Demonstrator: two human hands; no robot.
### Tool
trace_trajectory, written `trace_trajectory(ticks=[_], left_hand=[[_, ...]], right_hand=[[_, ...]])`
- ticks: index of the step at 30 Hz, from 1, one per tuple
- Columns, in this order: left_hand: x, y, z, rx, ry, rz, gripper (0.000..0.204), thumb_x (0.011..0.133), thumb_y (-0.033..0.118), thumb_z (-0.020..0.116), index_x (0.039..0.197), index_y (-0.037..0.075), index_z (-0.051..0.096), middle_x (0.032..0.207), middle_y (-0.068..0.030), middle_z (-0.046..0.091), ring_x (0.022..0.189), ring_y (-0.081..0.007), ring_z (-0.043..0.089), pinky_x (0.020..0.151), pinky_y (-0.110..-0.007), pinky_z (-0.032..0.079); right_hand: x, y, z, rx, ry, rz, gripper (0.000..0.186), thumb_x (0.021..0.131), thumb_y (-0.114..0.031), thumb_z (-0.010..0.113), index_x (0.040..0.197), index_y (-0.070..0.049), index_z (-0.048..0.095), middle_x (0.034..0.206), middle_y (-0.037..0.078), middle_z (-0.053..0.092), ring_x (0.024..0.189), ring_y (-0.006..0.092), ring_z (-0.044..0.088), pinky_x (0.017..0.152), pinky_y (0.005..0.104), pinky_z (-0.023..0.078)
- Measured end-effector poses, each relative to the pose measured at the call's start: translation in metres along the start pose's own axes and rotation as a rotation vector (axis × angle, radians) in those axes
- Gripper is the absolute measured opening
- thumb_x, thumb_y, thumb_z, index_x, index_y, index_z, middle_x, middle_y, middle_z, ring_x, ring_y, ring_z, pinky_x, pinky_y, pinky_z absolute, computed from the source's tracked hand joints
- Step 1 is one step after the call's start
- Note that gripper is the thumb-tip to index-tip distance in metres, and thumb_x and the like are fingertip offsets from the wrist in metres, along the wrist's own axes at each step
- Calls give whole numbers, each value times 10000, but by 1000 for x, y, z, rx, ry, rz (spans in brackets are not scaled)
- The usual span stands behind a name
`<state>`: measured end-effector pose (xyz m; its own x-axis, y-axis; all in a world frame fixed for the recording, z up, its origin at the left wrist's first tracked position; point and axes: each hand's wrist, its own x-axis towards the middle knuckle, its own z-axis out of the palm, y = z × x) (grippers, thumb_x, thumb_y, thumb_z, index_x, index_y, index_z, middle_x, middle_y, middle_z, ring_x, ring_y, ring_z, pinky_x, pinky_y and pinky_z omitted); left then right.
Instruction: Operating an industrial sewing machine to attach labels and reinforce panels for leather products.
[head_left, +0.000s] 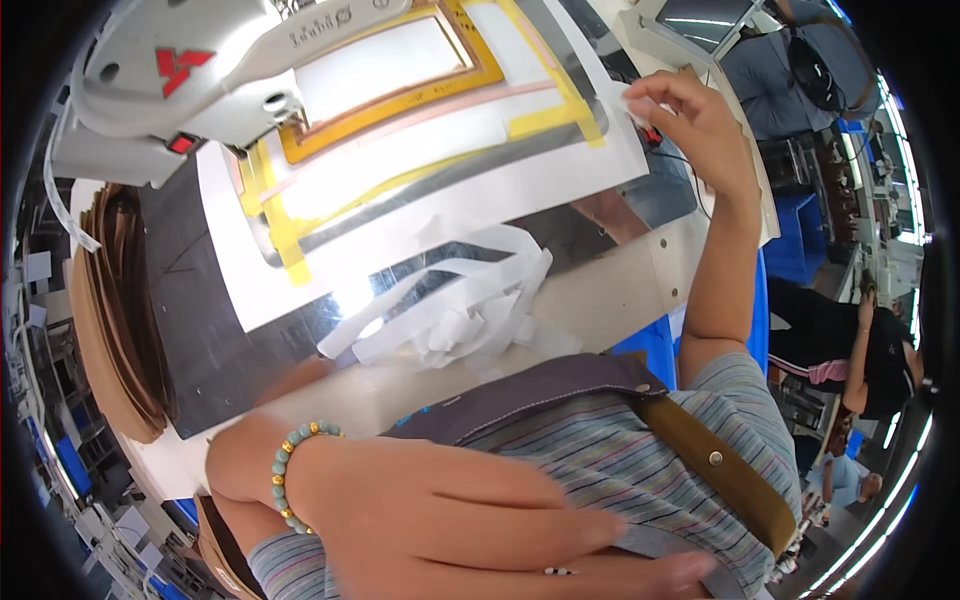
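Observation:
My right hand [692, 125] is at the upper right with its fingers bent and fingertips together. It is beside the right edge of a white sheet [615, 165]; whether it pinches the edge I cannot make out. On the sheet lies a clear template with yellow tape [555, 120] along its borders. A yellow-orange frame [400, 98] rests on the template under the head of a white sewing machine [150, 90]. Low in front of my apron [540, 395], my left hand [440, 520] has its fingers stretched out, slightly blurred. It wears a bead bracelet [280, 470] and holds nothing visible.
A heap of crumpled white strips [460, 315] lies on the table's near side. Brown folded pieces [120, 310] stand at the left edge. A black cable [690, 165] runs near my right hand. Other people [850, 340] and blue bins [797, 235] are to the right.

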<state>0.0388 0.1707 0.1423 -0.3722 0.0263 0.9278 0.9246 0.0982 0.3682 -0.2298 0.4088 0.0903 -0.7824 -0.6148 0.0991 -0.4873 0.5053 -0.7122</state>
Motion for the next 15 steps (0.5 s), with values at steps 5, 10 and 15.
trace_trajectory(ticks=[5, 10, 15], left_hand=[[-14, -2, -63, 205, -472, -549, 450, 945, 137, 740, 1375, 34, 660, 1314, -200, 701, 1022, -285, 711, 826, -375, 585], [-67, -51, -45, -59, 251, -1238, 522, 979, 163, 764, 1432, -9, 569, 1320, -184, 682, 1081, -202, 674, 899, -315, 554], [-86, -61, -70, -124, 172, -1460, 281, 1039, 209, 730, 1235, 15, 676, 1091, -72, 751, 952, -107, 681, 891, -266, 542]], right_hand=[[12, -45, 19, 433, -368, -330, 125, 1002, -22, 653, 1081, -9, 749, 996, 68, 655, 876, 137, 661, 713, 263, 551], [26, -87, 76, 527, -746, -336, 95, 982, -39, 688, 1047, -6, 751, 944, 62, 664, 764, 134, 642, 675, 272, 522], [37, -96, 112, 347, -734, -227, 127, 975, -103, 722, 1053, -9, 756, 895, 55, 709, 737, 118, 659, 680, 274, 520]])
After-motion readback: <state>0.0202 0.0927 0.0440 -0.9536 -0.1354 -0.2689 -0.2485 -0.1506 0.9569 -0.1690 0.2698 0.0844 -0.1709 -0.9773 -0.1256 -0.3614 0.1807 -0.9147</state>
